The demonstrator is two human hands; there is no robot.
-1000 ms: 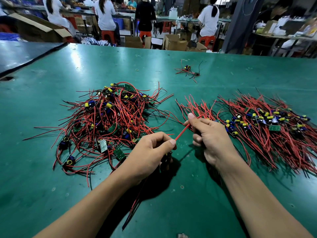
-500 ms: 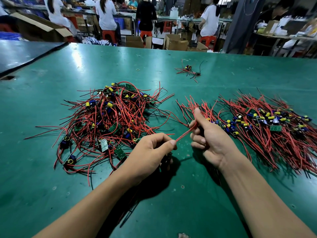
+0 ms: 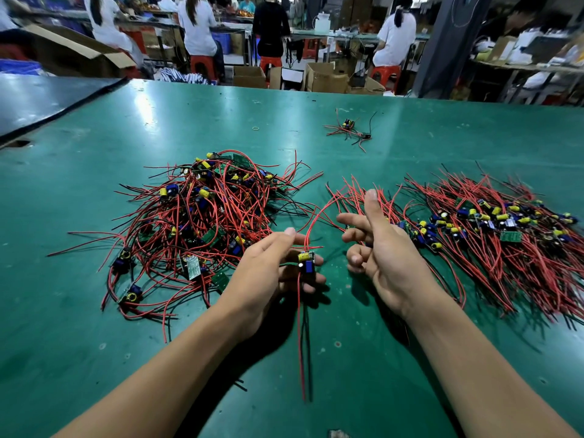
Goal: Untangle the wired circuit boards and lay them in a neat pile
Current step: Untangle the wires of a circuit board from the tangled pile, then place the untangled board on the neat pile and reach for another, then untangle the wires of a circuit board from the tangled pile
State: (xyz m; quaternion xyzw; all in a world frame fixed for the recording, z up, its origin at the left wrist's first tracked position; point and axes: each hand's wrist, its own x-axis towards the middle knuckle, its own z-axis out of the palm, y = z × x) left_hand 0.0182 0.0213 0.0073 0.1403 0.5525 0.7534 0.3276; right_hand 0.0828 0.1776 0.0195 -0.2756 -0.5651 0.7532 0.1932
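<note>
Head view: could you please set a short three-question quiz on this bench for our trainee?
1. True or false: the left hand holds one board, with its wires hanging below.
2. On which side of the tangle does the neat pile lie? A) left B) right C) nearer the person
3. Fill in: most wires are ___, a few black.
Key: 1 true; 2 B; 3 red.
</note>
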